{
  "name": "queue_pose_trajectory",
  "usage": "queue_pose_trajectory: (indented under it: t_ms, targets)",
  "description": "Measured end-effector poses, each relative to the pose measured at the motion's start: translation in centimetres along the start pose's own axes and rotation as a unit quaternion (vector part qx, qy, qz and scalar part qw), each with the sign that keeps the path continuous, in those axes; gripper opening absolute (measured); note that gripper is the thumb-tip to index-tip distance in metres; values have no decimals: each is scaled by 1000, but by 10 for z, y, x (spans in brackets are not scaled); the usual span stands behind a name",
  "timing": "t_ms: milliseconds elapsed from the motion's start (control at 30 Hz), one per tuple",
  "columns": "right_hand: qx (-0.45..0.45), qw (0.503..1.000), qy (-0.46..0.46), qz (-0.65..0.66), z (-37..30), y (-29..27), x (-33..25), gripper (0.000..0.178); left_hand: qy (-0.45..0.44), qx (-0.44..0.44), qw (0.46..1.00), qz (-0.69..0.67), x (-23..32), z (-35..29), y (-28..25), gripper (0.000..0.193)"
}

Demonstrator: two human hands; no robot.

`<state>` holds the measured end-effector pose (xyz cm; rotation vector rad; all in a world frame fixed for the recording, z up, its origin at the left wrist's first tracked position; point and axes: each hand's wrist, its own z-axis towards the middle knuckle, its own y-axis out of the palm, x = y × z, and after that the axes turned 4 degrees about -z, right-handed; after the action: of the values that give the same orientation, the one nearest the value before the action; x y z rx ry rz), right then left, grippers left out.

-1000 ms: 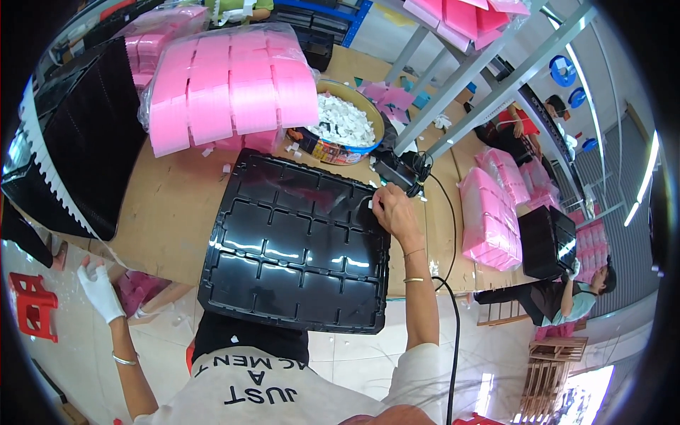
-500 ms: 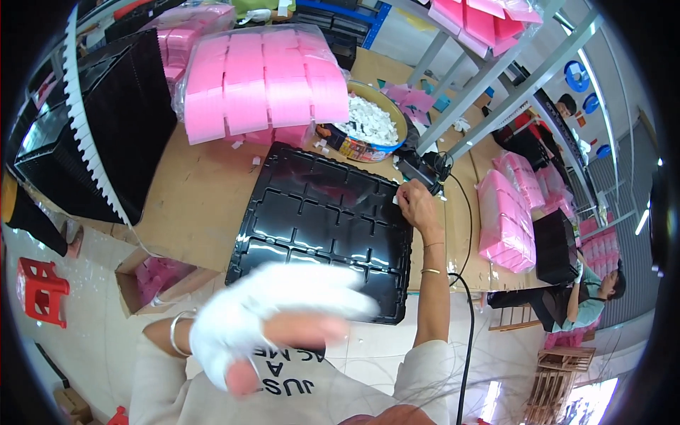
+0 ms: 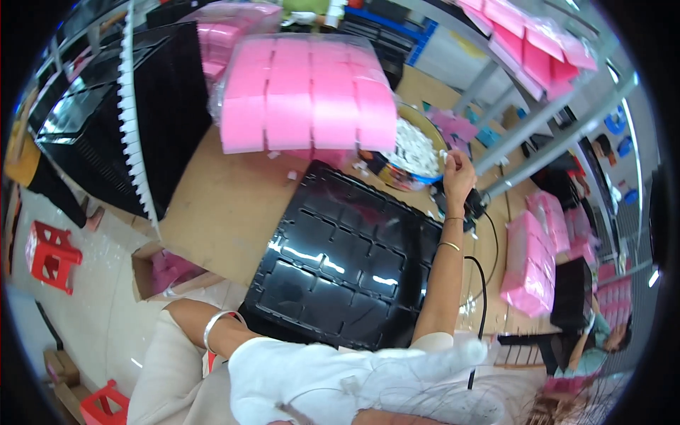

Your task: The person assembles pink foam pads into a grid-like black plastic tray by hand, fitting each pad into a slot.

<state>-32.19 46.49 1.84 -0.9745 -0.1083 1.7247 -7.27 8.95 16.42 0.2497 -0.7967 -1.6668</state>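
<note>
My right hand point(image 3: 459, 178), bare with a gold bangle at the wrist, is raised beside a round tub point(image 3: 433, 124) heaped with small white pieces point(image 3: 412, 150). Its fingertips pinch a small white piece point(image 3: 444, 155). Below it, a black plastic tray point(image 3: 322, 265) with moulded compartments lies slanted on the brown work table point(image 3: 219, 205), overhanging its near edge. My left hand point(image 3: 361, 379), in a white glove, stretches across in front of the tray's near edge, very close and partly blurred. Its fingers extend to the right, and nothing shows in them.
Bagged pink foam point(image 3: 308, 92) sits behind the tray, near stacked black trays point(image 3: 152, 113). Grey metal posts point(image 3: 538, 134) and a black cable point(image 3: 484, 297) stand to the right, with more pink packs point(image 3: 530, 265). A carton point(image 3: 152, 273) and red stool point(image 3: 53, 256) are lower left.
My right hand has lifted from the tray's far right corner to beside the tub. My left hand has swung rightward and nearer to me. The whole view has shifted and tilted.
</note>
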Motion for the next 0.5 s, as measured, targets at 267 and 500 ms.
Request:
queue_pose_trajectory:
  t_ms: [267,500]
  targets:
    - [-46,993,60,-93,4,71,38,11,-85,-151,844,507,88,-18,-81,55]
    - [-153,960,47,229,-9,41,-48,31,78,403,504,760,158,-62,-229,40]
